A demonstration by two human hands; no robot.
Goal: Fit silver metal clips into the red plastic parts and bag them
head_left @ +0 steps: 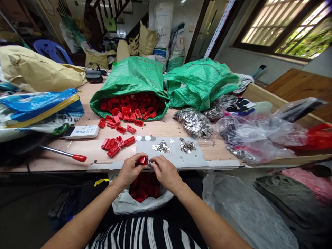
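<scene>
The left hand (129, 170) pinches a small red plastic casing (143, 160), seemingly steadying it for the right hand (166, 172), whose fingertips close on a thin silvery piece (149, 162).

Single head-worn view, facing forward and down, close above the worktable (161, 129)

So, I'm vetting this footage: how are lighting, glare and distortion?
Head view: the window at upper right is bright; head view: the bag of silvery pieces glints; head view: edges look stretched and softer, while the held red piece is small but fairly clear.
</scene>
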